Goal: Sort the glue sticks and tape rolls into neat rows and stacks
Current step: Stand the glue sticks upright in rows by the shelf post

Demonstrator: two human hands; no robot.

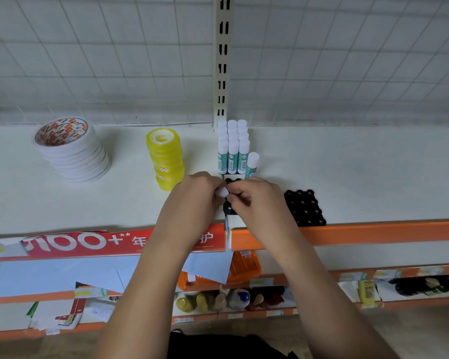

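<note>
Both hands meet at the front middle of the white shelf [373, 177]. The left hand [200, 193] is curled, the right hand [254, 195] has its fingertips drawn together, and the two pinch one glue stick [222, 192] between them. Only its rounded white cap shows.

Under them lies a black plastic tray [228, 209], mostly covered. A second black tray [305, 207], a grid of round sockets, sits just to the right at the shelf's orange front edge.

Behind the hands stand upright glue sticks [233, 151], smooth cylinders with white caps and teal labels, three columns wide and several deep; the rows cannot be counted. One more stick [252, 164] leans at their front right corner.

To the left are two leaning stacks: glossy translucent yellow tape rolls [165, 159], about five, and further left wide white tape rolls [73, 151], roughly nine, with a red-printed core.
</note>
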